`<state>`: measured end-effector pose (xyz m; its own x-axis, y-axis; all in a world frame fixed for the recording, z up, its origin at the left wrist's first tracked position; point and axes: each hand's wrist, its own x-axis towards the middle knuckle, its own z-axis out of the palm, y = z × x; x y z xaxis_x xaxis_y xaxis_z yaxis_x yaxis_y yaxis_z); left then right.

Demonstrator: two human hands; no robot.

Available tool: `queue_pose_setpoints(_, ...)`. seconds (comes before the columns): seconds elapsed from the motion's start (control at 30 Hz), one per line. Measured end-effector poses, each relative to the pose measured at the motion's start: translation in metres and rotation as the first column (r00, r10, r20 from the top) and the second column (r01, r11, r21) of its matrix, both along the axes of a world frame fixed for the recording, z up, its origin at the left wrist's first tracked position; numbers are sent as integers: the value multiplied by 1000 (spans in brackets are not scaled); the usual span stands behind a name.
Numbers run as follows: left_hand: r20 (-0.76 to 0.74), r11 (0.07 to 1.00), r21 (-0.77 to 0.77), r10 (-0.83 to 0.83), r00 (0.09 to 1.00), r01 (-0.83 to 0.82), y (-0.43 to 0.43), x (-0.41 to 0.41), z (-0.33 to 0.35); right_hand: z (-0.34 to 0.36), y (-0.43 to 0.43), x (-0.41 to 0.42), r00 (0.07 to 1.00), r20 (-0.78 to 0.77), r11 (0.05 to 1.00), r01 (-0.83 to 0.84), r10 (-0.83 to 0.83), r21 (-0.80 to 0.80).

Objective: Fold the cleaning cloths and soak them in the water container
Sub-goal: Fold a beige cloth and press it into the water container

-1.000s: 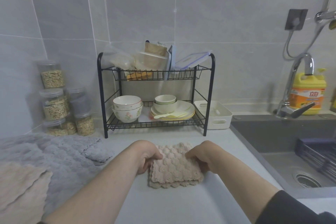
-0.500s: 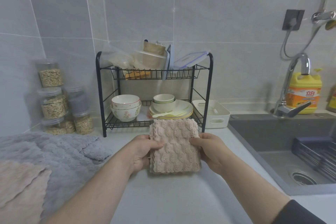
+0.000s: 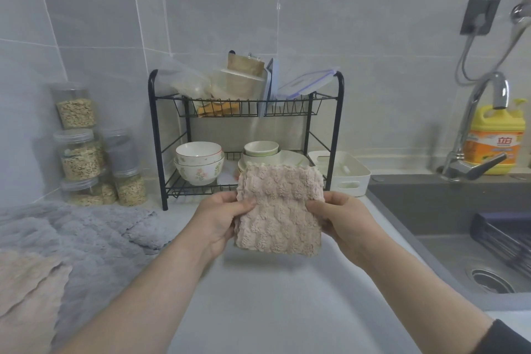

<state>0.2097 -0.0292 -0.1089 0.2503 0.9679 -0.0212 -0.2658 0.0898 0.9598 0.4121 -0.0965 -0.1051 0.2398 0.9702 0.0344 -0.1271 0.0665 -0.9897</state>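
Two hands hold one folded pink cloth [image 3: 278,213] up off the counter [image 3: 258,296]. The left hand [image 3: 221,218] pinches its left edge. The right hand [image 3: 342,221] pinches its right edge. Both thumbs press on the front.

The cloth is thick and floppy, and only those pinches keep the fold shut. If one hand lets go too soon, I think the fold will flop open and need doing again. If the cloth is dropped from high up, water may splash out. It could also miss and land in the sink [image 3: 431,210] on the right.

On the left, a big grey cloth [image 3: 86,236] and a second pink cloth [image 3: 26,290] lie on the counter, not folded yet.

The sink holds a dark rack [image 3: 505,238] and a drain [image 3: 491,280]. Just behind the held cloth sits a white tub [image 3: 344,178]. I think it is the water container, but I cannot tell if there is water in it.

Beside it stands a black shelf [image 3: 339,123]. Bowls [image 3: 198,164] and plates sit on the bottom, and plastic boxes, lids and a bag sit on top. By the left wall are stacked clear jars [image 3: 77,152], most full of pale flakes. Far right, a yellow bottle [image 3: 494,138] stands behind the tap [image 3: 474,129].
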Motion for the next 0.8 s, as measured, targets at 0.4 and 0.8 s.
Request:
queue_pose_setpoints(0.4,16,972,128,198,980,-199,21,36,50,56,29,19,971,-16,964,240,-240,115)
queue_pose_setpoints(0.8,-64,974,223,61,996,-46,-34,110,221,214,-63,61,852,2,851,522,-523,48)
